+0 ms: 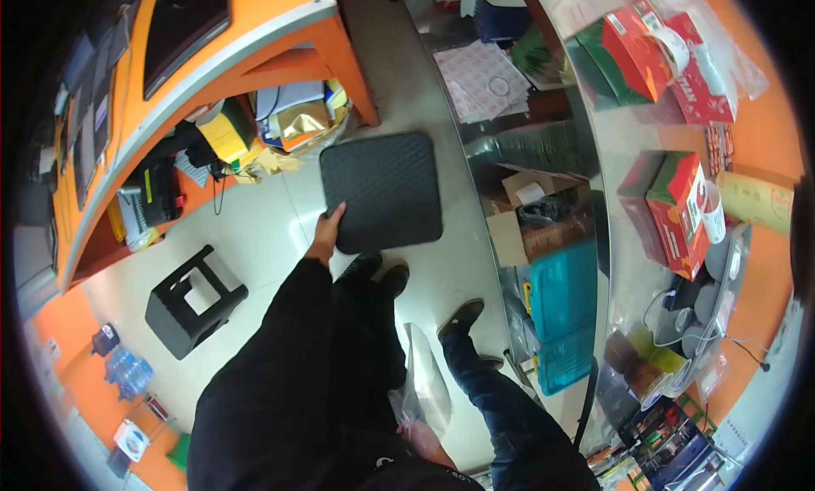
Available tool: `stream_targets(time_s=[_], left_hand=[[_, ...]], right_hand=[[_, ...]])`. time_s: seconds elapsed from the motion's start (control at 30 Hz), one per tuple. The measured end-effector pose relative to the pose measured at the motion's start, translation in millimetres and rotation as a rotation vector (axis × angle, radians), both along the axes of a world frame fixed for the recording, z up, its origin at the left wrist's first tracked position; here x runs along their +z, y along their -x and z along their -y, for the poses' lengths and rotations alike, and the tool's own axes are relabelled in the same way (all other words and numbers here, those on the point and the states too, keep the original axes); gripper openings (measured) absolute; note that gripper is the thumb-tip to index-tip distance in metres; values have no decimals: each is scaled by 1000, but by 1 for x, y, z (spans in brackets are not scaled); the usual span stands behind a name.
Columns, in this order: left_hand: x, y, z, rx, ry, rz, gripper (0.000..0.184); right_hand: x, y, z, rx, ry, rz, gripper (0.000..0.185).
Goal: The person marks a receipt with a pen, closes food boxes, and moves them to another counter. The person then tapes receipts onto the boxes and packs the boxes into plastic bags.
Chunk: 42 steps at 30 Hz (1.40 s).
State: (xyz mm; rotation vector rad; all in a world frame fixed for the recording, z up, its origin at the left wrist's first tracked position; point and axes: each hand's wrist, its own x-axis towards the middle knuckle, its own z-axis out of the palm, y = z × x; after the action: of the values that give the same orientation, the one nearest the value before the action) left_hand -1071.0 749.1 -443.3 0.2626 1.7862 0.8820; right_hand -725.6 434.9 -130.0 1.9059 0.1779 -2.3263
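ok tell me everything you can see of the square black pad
The pad is matte black, roughly square with rounded corners, its face quilted-looking, possibly plastic or rubber. It looks whole, slightly turned in view, seen against the pale floor. The left hand holds its near left edge; its underside is hidden.

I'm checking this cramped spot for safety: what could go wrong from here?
1. The left hand holds the black pad only near one edge, so it might tip or slip.
2. The black stool sits low on the floor off to the left; a sidestep that way could catch it.
3. Clear plastic hangs close beside the legs and might snag a foot.
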Motion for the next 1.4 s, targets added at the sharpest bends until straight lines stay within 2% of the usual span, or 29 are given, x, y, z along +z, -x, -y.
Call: stream_targets(time_s=[0.07,0.13,0.27,0.33,0.4,0.43,0.47,0.53,0.57,0.6,0.63,0.67,0.7,0.73,0.77,0.8,0.83,0.9,0.97,1.03,1.1,1.13,1.2,1.27,1.3,1.33,1.37,1.4], left_hand=[[7,39,50,104,76,58,87],[9,86,101,154,81,8,86],[-1,200,186,164,205,-303,93],[-1,251,213,219,383,-459,91],[7,293,233,276,445,-491,83],[3,322,249,213,432,-471,74],[4,322,252,228,431,-468,74],[11,325,242,115,656,-908,75],[6,321,242,15,661,-999,79],[17,303,233,-63,601,-1055,78],[38,276,219,-208,430,-1111,76],[63,244,200,-311,329,-1092,72],[72,215,191,-323,88,-989,68],[94,182,178,-419,-160,-950,63],[125,145,157,-419,-297,-838,60],[181,106,132,-445,-321,-678,57],[230,73,110,-462,-407,-616,54],[319,30,64,-605,-633,-472,52],[407,0,23,-790,-845,-435,53],[463,-19,-14,-978,-1023,-392,54],[514,-40,-48,-1158,-1182,-347,56],[541,-54,-68,-1295,-1290,-309,57],[562,-79,-98,-1471,-1428,-259,59],[566,-106,-125,-1630,-1420,-437,51],[560,-119,-142,-1664,-1443,-427,51],[548,-132,-160,-1766,-1407,-502,42],[544,-145,-174,-1862,-1368,-581,34],[558,-159,-184,-1897,-1380,-574,34]], right_hand=[[-3,5,-3,26,-2,-5,35],[-6,8,-5,47,1,-9,35],[-11,12,-12,86,18,-8,34],[-13,13,-17,124,23,-3,34],[-13,15,-20,157,28,1,34],[-12,17,-23,176,30,2,34],[-12,18,-25,194,23,3,34],[-11,23,-32,242,-4,7,34],[-11,27,-39,270,-24,8,34],[-12,30,-47,314,-67,22,34],[-18,30,-48,396,-155,37,31],[-29,28,-52,520,-314,108,28],[-41,24,-57,666,-532,255,26],[-52,22,-60,764,-767,494,23],[-28,32,-94,921,-960,895,30],[-5,43,-134,732,-1073,1014,28],[33,59,-178,600,-1015,1103,19],[66,57,-229,430,-1324,1167,18],[105,63,-267,359,-1586,1056,16],[152,78,-292,216,-1665,768,12],[204,85,-311,309,-1635,481,13],[215,77,-316,251,-1639,528,13],[231,57,-331,446,-1604,246,12],[249,28,-350,401,-1661,286,12],[256,13,-359,398,-1698,287,13],[263,0,-368,360,-1698,312,13],[270,-14,-378,263,-1627,332,13],[273,-26,-387,167,-1558,347,14]])
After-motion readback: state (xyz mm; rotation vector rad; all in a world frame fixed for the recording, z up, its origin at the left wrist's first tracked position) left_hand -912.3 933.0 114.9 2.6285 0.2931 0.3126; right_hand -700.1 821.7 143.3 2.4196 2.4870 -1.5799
